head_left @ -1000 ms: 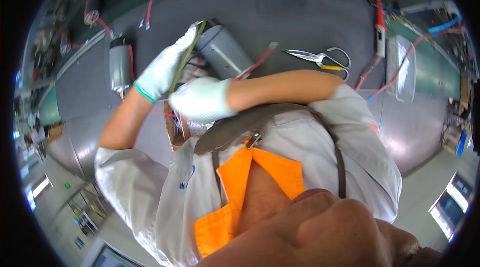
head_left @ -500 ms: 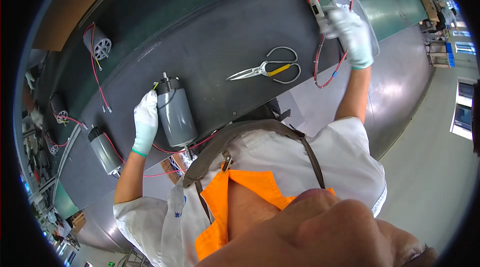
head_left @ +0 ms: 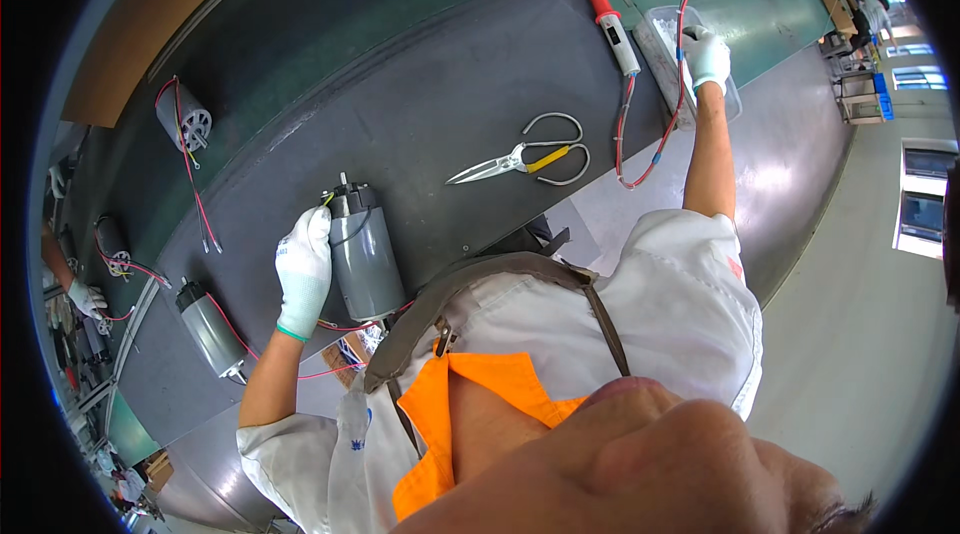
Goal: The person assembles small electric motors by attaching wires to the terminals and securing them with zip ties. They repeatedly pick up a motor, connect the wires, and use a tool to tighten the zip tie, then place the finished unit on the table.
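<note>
A grey cylindrical motor [head_left: 368, 259] with a black end cap and a short shaft stands close to my body on the dark bench. Beside its cap, the gloved fingers of my left hand [head_left: 304, 259] are pinched together at a short yellow-green wire. Far to the right, my right hand [head_left: 708, 57], also gloved, dips into a clear plastic box [head_left: 655, 52] with white contents; its fingers are bent, and whatever they hold is hidden. Left of that box lies a red-and-white handheld probe [head_left: 610, 26] with a red and black cable. Scissors [head_left: 515, 162] with a yellow-wrapped handle lie between my hands.
More motors with loose wires lie leftward: one grey motor [head_left: 210, 329] near my left forearm, another [head_left: 185, 119] farther back. A cardboard box [head_left: 150, 24] stands at the far left. Another person's gloved hand [head_left: 87, 299] shows at the left edge.
My right hand has left the probe, which now lies on the bench, and moved right into the clear box. My left hand stays at the motor.
</note>
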A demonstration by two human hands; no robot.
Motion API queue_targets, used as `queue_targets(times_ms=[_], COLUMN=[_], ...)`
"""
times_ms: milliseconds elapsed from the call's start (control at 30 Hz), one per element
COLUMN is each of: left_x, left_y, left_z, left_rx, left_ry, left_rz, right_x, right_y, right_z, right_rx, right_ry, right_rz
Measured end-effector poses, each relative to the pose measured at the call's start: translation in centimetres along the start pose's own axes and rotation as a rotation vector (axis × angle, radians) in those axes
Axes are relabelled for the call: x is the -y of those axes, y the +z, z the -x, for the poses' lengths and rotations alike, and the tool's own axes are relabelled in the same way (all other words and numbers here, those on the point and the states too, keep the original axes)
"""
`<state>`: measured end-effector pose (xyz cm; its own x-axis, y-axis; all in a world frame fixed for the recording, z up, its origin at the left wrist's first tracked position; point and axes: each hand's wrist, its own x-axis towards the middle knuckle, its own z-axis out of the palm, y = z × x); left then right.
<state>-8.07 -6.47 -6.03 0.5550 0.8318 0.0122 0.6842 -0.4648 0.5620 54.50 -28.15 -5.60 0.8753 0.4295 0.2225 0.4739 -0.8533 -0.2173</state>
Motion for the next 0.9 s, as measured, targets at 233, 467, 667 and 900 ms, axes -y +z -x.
queue_targets(times_ms=[233,467,667,900], left_x=[-0.9,-3.1,-3.8,-4.3], left_y=[-1.2,-5.9,-9.6,-11.1], left_z=[-1.6,-2.0,-3.9,-2.9], left_rx=[0.164,0.558,0.799,0.81], left_ry=[-0.09,-0.457,-0.575,-0.635], left_rz=[0.146,0.382,0.365,0.383], right_x=[-1.1,10.6,23.3,30.5], right_y=[-3.0,-10.0,-9.2,-2.9], right_z=[0.8,8.4,22.4,33.5], right_rx=[-0.173,-0.347,0.819,1.333], right_ry=[0.001,-0.26,-0.252,-0.023], right_rz=[-0.138,-0.762,-1.475,-1.732])
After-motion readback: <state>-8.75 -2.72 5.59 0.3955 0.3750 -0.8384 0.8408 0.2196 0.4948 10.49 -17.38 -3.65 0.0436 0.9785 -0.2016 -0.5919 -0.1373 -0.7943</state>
